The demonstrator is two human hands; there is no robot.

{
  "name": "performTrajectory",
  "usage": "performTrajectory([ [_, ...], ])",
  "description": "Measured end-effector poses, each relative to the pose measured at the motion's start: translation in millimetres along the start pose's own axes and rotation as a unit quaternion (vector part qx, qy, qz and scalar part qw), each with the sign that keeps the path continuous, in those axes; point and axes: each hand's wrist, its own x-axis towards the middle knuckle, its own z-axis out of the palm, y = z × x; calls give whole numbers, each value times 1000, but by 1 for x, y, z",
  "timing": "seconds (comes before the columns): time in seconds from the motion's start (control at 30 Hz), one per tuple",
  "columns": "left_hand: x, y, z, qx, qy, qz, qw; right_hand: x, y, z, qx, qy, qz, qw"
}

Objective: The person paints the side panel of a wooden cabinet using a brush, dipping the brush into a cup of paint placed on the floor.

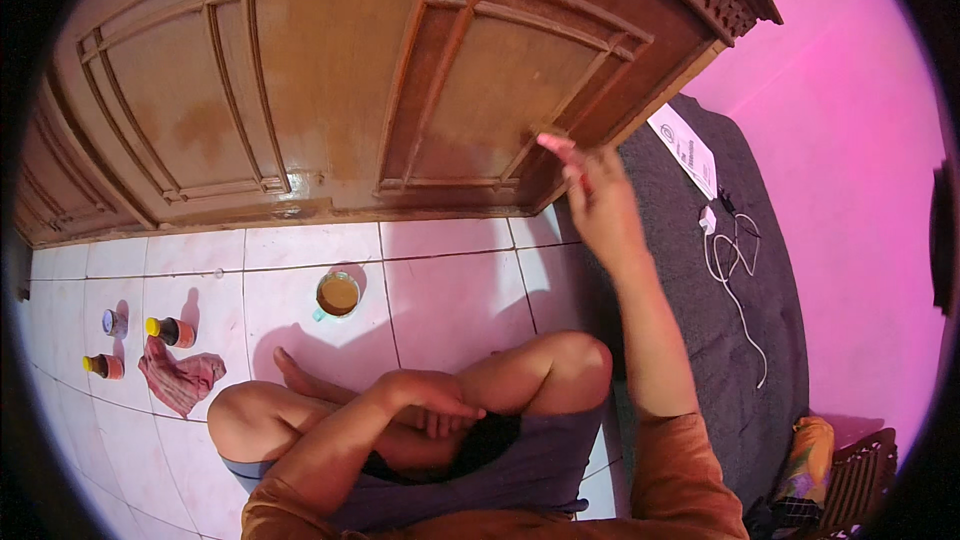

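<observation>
My right hand [605, 205] is raised at the right door panel of a brown wooden cabinet [330, 70]. Its fingers are closed on what looks like a paintbrush [556, 145], with a reddish handle and a blurred tip against the panel's lower right moulding; the grip hides most of it. Darker, shinier brown covers parts of this panel, while paler patches show elsewhere on the wood. My left hand [440, 402] rests over my crossed legs, empty, with loose fingers pointing down. On the tiles before me stands a cup of brown liquid [338, 294].
Two dark bottles with yellow caps [170, 331], a small round tin [114, 322] and a crumpled reddish cloth [180, 377] are on the tiles at left. Along the right lies a dark grey mattress [700, 330], bearing a white cable [738, 310] and a printed sheet [684, 152]. A pink wall rises beyond.
</observation>
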Motion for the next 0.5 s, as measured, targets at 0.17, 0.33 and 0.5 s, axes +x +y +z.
performTrajectory([
  [0.17, 5, 7, 2, 5, -1, -21, 1000, 29, -18, -65, -65, 110, -26, 991],
  [0.33, 1, -2, 2, -2, 11, -21, 1000, 5, -38, -46, -26, 76, 13, 997],
  [0.5, 3, -3, 2, 2, 9, -2, 1000, -35, -7, 22, 6, -71, 71, 995],
])
